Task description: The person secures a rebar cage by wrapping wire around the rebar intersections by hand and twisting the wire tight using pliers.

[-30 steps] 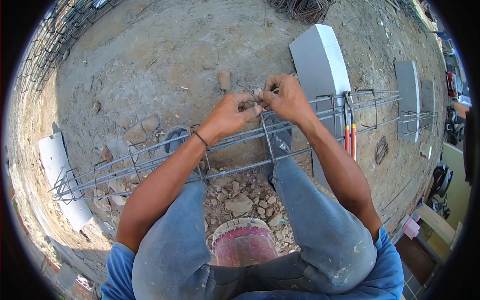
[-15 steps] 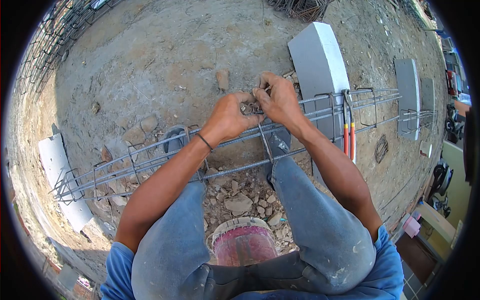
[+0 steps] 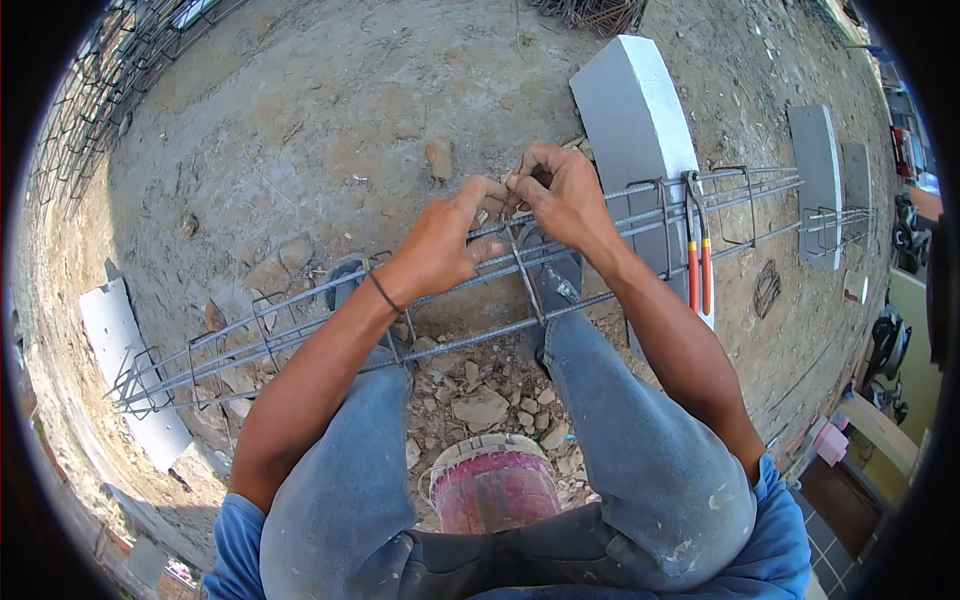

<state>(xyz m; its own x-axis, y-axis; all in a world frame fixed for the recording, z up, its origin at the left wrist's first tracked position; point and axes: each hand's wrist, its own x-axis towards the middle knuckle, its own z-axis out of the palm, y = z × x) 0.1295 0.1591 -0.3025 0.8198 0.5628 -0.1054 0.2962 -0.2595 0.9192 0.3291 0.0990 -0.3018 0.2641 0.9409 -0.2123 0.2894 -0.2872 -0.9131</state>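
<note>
A long rebar cage (image 3: 450, 345) with square stirrups lies across in front of my knees. My left hand (image 3: 445, 235) is bent round its upper bar, thumb below and fingers above. My right hand (image 3: 565, 200) is closed in a pinch just above the same bar, beside a stirrup (image 3: 525, 272). A bit of thin tie wire appears between the fingertips, mostly hidden by them. To the right, pincers (image 3: 693, 245) with red and yellow handles hang on the cage's bars.
A grey-white block (image 3: 640, 110) supports the cage at right, with another block (image 3: 818, 190) farther right. A pale slab (image 3: 130, 350) lies under the left end. Below me stands a red bucket (image 3: 495, 490) among rubble (image 3: 480, 405). More steel cages (image 3: 110, 90) stand upper left.
My left hand has shifted slightly left, and its thumb has drawn back from the right hand. My right hand stays pinched in nearly the same place. The view has moved slightly.
</note>
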